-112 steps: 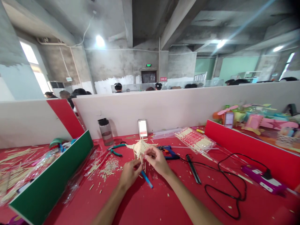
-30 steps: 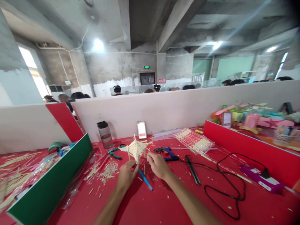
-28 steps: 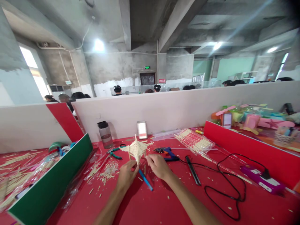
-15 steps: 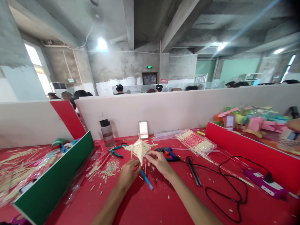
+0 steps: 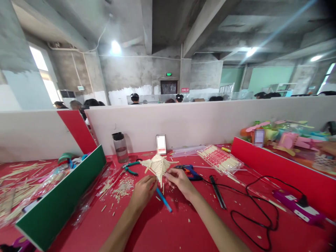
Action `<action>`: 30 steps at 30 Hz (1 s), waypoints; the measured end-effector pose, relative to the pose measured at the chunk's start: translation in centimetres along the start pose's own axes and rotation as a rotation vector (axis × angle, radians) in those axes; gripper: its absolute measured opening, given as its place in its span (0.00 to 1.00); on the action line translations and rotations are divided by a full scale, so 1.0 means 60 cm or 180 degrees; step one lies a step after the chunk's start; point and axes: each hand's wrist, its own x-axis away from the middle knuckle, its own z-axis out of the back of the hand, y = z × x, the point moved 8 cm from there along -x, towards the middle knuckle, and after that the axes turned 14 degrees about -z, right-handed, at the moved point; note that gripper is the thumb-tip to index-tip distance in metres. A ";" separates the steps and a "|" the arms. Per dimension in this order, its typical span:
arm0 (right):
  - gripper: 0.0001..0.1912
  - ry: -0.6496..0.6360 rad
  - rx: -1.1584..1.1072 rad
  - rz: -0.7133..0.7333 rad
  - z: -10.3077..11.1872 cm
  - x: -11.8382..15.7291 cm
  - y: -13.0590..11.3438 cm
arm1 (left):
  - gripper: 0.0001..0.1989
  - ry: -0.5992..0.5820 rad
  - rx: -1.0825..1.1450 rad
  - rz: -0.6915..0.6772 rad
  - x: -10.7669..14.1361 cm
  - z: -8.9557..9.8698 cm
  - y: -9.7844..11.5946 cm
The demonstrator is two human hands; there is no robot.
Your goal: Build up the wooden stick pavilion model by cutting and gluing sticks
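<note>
A pale star-shaped model built of thin wooden sticks (image 5: pixel 159 166) is held up in front of me, over the red table. My right hand (image 5: pixel 180 180) pinches its lower right edge between thumb and fingertips. My left hand (image 5: pixel 144 189) is beside its lower left side, fingers curled together; whether they grip a small stick or touch the model is hidden. Beneath the hands lies a blue stick-shaped object (image 5: pixel 165 201). Behind the model to the left are green-handled pliers (image 5: pixel 131 168). A blue glue gun (image 5: pixel 193 173) rests behind my right hand.
Stick scraps (image 5: pixel 123 187) lie at left, near a green divider (image 5: pixel 63 199). A bottle (image 5: pixel 120 148) and a phone (image 5: pixel 161 144) stand by the white partition. Bundled sticks (image 5: pixel 219 159), a black cutter (image 5: pixel 217 192), a cable and a purple power strip (image 5: pixel 298 206) lie at right.
The stick star has turned and tilted slightly, showing more of its ribbed face. My left hand has shifted a little left and its fingers have drawn back from the lower point.
</note>
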 end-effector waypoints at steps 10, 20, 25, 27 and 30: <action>0.10 -0.0033 0.0300 0.0345 -0.016 0.009 -0.020 | 0.15 -0.0035 0.1375 0.0527 0.004 -0.034 0.008; 0.07 0.0188 0.0773 0.0776 -0.023 0.025 -0.046 | 0.19 0.0023 0.1427 0.0561 0.006 -0.038 0.002; 0.09 0.0149 0.1024 0.0778 -0.026 0.027 -0.045 | 0.16 0.0084 0.1501 0.0606 0.005 -0.035 0.001; 0.10 0.0135 0.1122 0.0826 -0.026 0.026 -0.043 | 0.15 0.0150 0.1477 0.0655 0.006 -0.034 -0.007; 0.10 0.0310 0.1424 0.0871 -0.017 0.019 -0.037 | 0.16 0.0267 0.1288 0.0762 0.011 -0.034 -0.028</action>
